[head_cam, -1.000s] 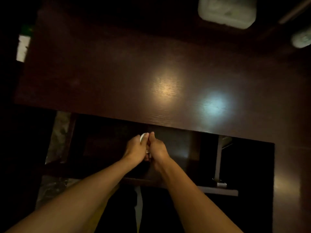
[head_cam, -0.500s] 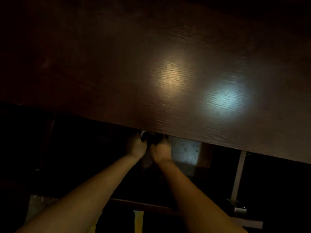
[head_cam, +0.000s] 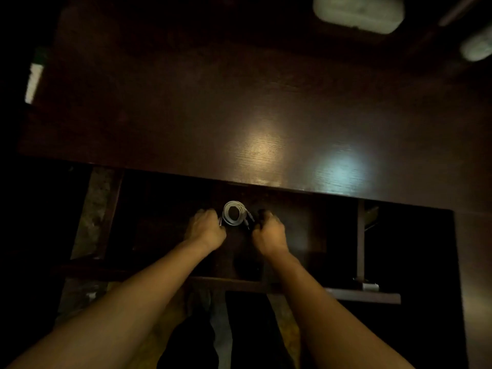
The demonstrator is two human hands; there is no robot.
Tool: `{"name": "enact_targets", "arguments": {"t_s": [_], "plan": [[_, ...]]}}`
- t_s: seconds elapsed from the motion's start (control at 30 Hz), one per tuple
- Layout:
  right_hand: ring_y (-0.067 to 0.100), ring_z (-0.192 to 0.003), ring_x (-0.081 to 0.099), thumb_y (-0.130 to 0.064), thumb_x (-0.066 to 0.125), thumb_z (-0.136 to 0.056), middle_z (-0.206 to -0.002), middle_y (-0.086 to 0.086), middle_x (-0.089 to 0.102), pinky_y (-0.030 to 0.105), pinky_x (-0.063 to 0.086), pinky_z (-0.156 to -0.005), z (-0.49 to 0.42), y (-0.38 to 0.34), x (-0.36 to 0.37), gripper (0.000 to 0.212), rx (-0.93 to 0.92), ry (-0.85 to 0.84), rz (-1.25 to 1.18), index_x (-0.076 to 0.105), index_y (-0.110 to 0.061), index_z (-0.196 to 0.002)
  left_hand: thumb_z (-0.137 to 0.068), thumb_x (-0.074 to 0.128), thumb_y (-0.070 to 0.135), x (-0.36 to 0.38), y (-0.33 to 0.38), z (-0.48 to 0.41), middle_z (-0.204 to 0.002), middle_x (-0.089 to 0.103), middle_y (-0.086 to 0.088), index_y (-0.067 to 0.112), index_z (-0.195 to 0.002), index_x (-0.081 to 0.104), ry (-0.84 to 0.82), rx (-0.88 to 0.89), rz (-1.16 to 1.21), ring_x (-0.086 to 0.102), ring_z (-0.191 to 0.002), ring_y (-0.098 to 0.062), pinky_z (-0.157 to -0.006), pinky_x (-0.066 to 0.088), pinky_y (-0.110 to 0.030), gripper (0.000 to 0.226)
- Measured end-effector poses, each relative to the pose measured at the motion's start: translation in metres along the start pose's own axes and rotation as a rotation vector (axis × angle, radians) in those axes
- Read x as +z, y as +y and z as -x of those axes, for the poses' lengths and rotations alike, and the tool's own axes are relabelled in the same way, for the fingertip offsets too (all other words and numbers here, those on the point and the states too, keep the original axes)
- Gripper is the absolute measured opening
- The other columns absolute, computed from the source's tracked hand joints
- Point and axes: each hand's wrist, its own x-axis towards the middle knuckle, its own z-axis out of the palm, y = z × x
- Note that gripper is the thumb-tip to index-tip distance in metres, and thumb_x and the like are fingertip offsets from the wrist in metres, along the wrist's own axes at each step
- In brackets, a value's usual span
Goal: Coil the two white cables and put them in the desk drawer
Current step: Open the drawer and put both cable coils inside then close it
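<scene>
Fingers of the L hand are curled down, tips at the left rim of a small flat coil of thin white cable. It's too dark to tell if they pinch it or only touch it. The R hand mirrors this: fingers curled, knuckles up, just beside the coil's right edge, where dark plug ends stick out. Its hold can't be made out either.

The coil lies flat on the floor of the open dark-brown wooden desk drawer, toward the back, just below the front edge of the glossy dark-brown wooden desktop. Can't tell whether the loops are one cable or both. Two bare forearms reach in from the bottom of the view.

At the desktop's far edge sits a pale rounded plastic box. To its right is a second pale rounded object, blurred.

Handling, as a judgement: the cable looks light, soft and a bit springy w/ a slick sheath, so the loops will prob. spread once let go. Best hold is across the whole bundle at one side, pinching all turns together. Pulling on a plug end would drag the coil undone. Placing this coil looks nearly done.
</scene>
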Motion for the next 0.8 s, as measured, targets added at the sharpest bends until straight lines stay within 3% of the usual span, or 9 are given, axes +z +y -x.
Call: {"name": "enact_targets", "arguments": {"t_s": [0.33, 0.53, 0.8], "plan": [[0.034, -0.114, 0.054, -0.019, 0.048, -0.092, -0.121, 0.013, 0.06, 0.046, 0.047, -0.095, 0.178, 0.006, -0.044, 0.029, -0.158, 0.307, 0.267, 0.056, -0.01, -0.119, -0.095, 0.051, 0.029, -0.064, -0.022, 0.151, -0.12, 0.06, -0.008, 0.015, -0.117, 0.059, 0.251, 0.341, -0.124, 0.052, -0.115, -0.028, -0.093, 0.047, -0.04, 0.027], [0.026, -0.128, 0.047, -0.021, 0.048, -0.096, -0.138, 0.01, 0.052, 0.041, 0.043, -0.109, 0.248, 0.026, -0.034, 0.04, -0.226, 0.27, 0.224, 0.049, -0.012, -0.135, -0.096, 0.048, 0.028, -0.064, -0.044, 0.228, -0.119, 0.058, -0.001, 0.02, -0.116, 0.056, 0.302, 0.454, -0.195, 0.052, -0.111, -0.021, -0.092, 0.048, -0.037, 0.023], [0.024, -0.126, 0.05, -0.024, 0.05, -0.097, -0.135, 0.005, 0.05, 0.036, 0.049, -0.101, 0.306, 0.066, -0.028, 0.04, -0.371, 0.255, 0.288, 0.046, -0.016, -0.136, -0.097, 0.047, 0.028, -0.029, -0.072, 0.305, -0.123, 0.055, 0.0, 0.019, -0.125, 0.052, 0.308, 0.42, -0.254, 0.049, -0.117, -0.021, -0.096, 0.048, -0.036, 0.03]]}}
